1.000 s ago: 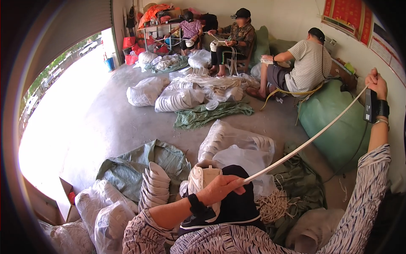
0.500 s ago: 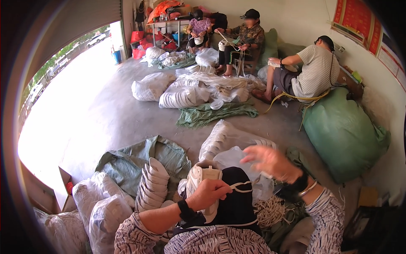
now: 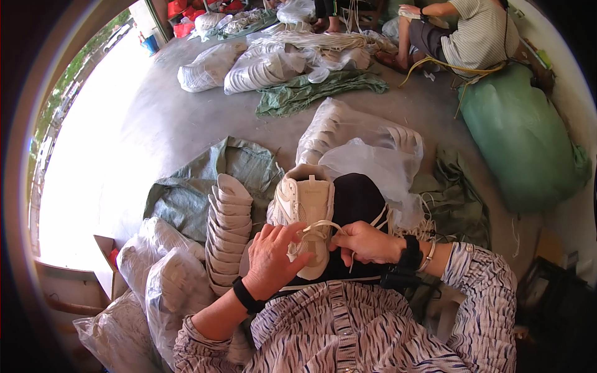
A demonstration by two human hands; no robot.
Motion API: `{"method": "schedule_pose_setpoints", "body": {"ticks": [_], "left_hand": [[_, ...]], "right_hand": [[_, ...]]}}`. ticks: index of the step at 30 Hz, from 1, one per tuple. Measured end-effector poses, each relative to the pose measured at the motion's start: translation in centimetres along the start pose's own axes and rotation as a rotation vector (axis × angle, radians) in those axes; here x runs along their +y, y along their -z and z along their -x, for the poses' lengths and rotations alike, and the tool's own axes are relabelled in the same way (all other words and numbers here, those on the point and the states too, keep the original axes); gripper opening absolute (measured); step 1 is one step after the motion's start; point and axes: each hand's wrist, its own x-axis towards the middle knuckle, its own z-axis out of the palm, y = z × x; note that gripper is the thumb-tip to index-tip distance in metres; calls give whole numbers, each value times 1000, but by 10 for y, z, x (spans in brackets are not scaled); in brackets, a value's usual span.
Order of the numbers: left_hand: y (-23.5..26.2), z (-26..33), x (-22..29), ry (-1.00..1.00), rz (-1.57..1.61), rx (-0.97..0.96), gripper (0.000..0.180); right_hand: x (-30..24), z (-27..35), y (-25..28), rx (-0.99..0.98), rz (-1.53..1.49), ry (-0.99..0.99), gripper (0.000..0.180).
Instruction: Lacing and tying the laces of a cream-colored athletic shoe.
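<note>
The right hand (image 3: pixel 371 242) pinches a pale lace (image 3: pixel 324 224) at the cream shoe (image 3: pixel 314 198). The left hand (image 3: pixel 272 256), grip spread, is at the shoe's left edge.

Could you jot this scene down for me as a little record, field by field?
Left hand: open, fingers spread near the lace
Right hand: pinching the lace
Shoe: cream, toe toward the person wearing the camera
Left of shoe: a stack of pale shoe pieces
Beyond shoe: a clear plastic bag
Far right: a bulging green sack
</note>
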Motion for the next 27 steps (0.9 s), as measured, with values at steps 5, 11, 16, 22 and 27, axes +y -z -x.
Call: {"method": "schedule_pose_setpoints", "body": {"ticks": [5, 11, 16, 22, 27], "left_hand": [[-14, 0, -3, 57, -25, 27, 29], [-6, -2, -15, 159, 116, -69, 17], [-1, -6, -18, 54, 101, -85, 14], [-10, -10, -9, -58, -7, -53, 17], [-9, -9, -4, -100, -115, -31, 16]], "right_hand": [[-5, -16, -10, 93, -21, 44, 32], [-2, -23, -16, 150, -126, -2, 29], [5, -21, -15, 121, -235, 13, 23], [22, 3, -20, 67, -525, 115, 16], [43, 15, -16, 127, -469, 357, 12]]}}
